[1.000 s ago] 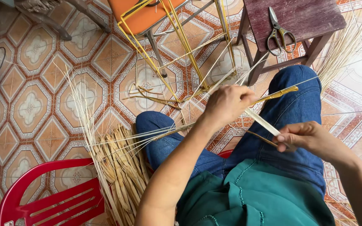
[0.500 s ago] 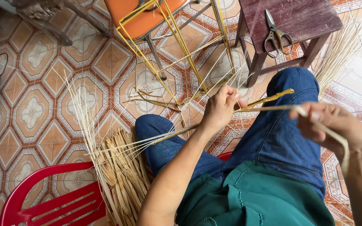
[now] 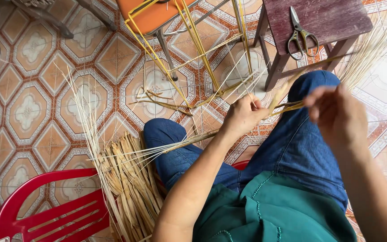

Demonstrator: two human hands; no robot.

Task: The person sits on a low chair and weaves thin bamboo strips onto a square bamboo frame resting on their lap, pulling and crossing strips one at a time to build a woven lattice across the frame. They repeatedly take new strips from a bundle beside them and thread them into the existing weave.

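My left hand [image 3: 243, 115] grips a bunch of thin pale straw strands [image 3: 157, 149] above my knees; the strands run left and down toward the floor. My right hand [image 3: 337, 114], blurred with motion, pinches a single strand [image 3: 292, 106] that stretches from the left hand's bundle to it. I sit in blue jeans and a green top. A heap of dry straw strips [image 3: 128, 183] lies on the patterned tile floor by my left leg.
Scissors [image 3: 298, 33] rest on a dark wooden stool [image 3: 332, 18] ahead to the right. A yellow wire frame [image 3: 189, 49] leans under an orange chair [image 3: 151, 15]. A red plastic chair [image 3: 45, 210] stands at lower left. More straw [image 3: 368, 49] fans out beside the stool.
My right hand swept from near my lap up and right, then back toward the left hand, drawing a strand with it. My left hand held the bundle almost still.
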